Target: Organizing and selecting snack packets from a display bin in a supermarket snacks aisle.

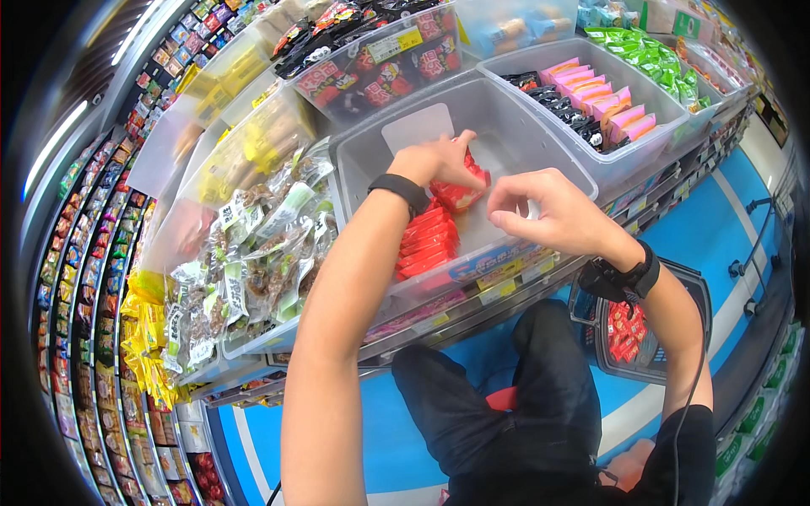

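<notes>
My left hand (436,161) is inside a translucent plastic bin (361,158), its fingers around several red snack packets (461,193). Just in front of them, a row of red packets (427,243) stands on edge along the bin's near left side. My right hand (544,212) hovers over the bin's near right part with curled fingers and nothing visible in it. A small gap shows between its thumb and fingertips. Below my right forearm, a dark shopping basket (655,373) on the floor holds more red packets (626,330).
Clear-wrapped snacks (266,246) heap up at left. To the right, another bin (658,126) holds pink packets (595,95) and black ones. A bin of black-and-red packs (380,69) stands behind. Price tags line the shelf edge (493,291) before my knees. A wheeled cart (759,253) is at right.
</notes>
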